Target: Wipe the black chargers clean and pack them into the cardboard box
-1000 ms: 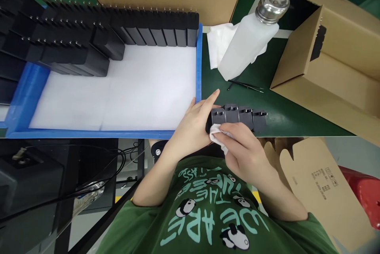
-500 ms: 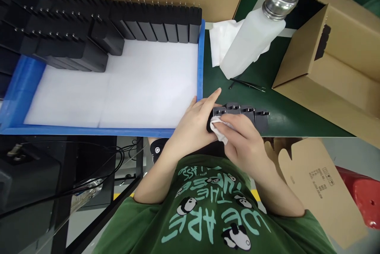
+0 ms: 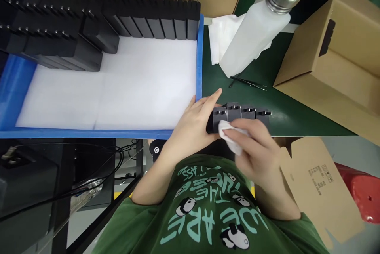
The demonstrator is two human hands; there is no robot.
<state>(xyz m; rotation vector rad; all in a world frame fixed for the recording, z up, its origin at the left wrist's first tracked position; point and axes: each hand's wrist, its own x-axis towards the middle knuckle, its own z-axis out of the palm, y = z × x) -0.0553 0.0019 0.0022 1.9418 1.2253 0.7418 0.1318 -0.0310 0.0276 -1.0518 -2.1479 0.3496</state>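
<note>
A short row of black plug adapters point(image 3: 241, 113) lies on the green mat point(image 3: 279, 99) at the near table edge. My left hand point(image 3: 194, 125) grips the left end of that row, forefinger stretched along its top. My right hand point(image 3: 255, 147) pinches a small white wipe point(image 3: 230, 134) and presses it against the front face of the adapters, a little right of the left end. The right hand is slightly blurred.
A blue tray point(image 3: 199, 60) with white foam lining holds several rows of black adapters point(image 3: 89, 24) at its far left. A white dispenser bottle point(image 3: 255, 34), white cloths point(image 3: 221, 38) and black tweezers point(image 3: 247, 83) lie beyond. Cardboard boxes point(image 3: 335, 60) stand at right and behind.
My right hand has slid the wipe rightward along the front of the adapter row. The left hand keeps its grip on the row's left end.
</note>
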